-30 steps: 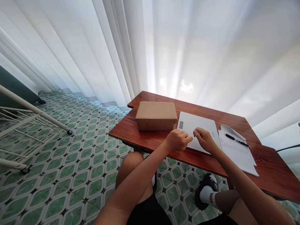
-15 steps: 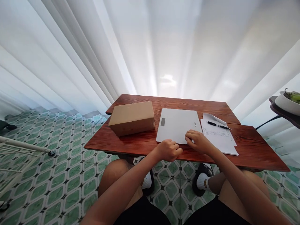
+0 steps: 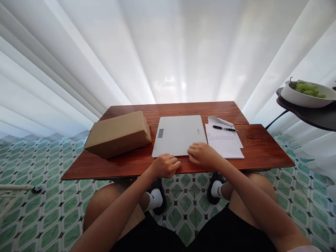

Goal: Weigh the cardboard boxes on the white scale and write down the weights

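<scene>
A seated person rests both hands at the near edge of a flat white scale lying in the middle of a wooden counter; the left hand is curled into a loose fist holding nothing, just touching the scale's near edge, and the right hand lies with fingers bent on its near right corner. A closed cardboard box sits just left of the scale. To the right lies a printed sheet with a black pen on it.
</scene>
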`<state>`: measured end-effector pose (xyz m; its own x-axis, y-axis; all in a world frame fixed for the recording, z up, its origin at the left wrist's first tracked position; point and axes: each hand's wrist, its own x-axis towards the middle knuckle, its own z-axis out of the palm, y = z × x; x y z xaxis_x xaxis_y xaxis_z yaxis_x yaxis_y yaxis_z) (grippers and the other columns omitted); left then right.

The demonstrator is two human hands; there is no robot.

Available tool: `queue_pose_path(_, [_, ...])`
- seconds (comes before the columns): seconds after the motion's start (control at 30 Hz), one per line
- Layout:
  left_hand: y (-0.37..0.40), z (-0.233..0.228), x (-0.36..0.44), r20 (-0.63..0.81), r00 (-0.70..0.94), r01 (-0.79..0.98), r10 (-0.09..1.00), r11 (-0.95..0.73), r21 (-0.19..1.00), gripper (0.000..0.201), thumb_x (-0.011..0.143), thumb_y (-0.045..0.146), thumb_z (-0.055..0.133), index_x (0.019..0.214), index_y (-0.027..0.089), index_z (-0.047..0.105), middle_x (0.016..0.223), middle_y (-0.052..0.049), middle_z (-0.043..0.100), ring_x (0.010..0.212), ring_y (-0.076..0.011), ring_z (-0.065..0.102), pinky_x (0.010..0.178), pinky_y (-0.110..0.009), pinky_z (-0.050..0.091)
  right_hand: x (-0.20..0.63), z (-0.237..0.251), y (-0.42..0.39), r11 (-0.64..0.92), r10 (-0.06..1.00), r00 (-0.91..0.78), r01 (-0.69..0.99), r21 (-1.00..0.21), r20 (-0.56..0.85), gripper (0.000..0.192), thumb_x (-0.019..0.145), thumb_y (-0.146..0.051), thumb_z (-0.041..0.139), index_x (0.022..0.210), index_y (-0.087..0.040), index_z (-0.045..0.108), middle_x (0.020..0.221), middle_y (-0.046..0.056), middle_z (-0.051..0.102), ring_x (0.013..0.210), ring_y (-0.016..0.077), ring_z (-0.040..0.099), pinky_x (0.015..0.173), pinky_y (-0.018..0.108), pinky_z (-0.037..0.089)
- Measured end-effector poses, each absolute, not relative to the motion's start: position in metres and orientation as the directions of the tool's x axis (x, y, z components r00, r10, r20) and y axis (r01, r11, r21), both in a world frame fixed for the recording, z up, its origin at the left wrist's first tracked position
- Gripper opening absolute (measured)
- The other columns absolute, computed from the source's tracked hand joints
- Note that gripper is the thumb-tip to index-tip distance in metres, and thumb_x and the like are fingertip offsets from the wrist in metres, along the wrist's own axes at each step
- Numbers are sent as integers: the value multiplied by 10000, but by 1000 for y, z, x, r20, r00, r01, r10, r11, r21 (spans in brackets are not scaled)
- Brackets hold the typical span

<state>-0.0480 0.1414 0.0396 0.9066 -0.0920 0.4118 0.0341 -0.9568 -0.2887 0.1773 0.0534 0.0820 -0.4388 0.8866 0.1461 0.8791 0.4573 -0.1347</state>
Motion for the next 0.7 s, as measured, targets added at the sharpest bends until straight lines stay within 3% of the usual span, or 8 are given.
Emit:
queue_pose_path(0.23, [139, 47, -46, 422, 898, 27, -123, -942, -334, 269, 878, 96, 407, 641, 211, 462, 572, 13, 485, 530, -153, 404, 538, -315, 289, 184, 89, 54, 479, 875, -469, 874, -76, 119, 226, 986, -178, 468, 848, -162, 646, 848, 61, 674, 784, 198, 569, 703, 342, 356])
queue_pose_path(0.47, [131, 58, -35, 351, 911, -66, -214, -919, -390, 297, 928, 108, 381, 657, 210, 447, 580, 13, 463, 536, -160, 382, 549, -317, 301, 213, 102, 55, 379, 917, -357, 919, -111, 176, 224, 974, -172, 481, 813, -168, 637, 834, 66, 673, 769, 196, 576, 685, 337, 347])
queue_pose_path(0.7, [116, 82, 14, 344, 823, -273, -452, -845, -459, 278, 904, 141, 524, 640, 190, 452, 562, 36, 390, 500, -134, 348, 499, -301, 261, 275, 110, 46, 116, 977, -79, 976, -183, 198, 187, 977, -184, 494, 843, -184, 625, 878, 64, 691, 826, 207, 613, 681, 315, 344])
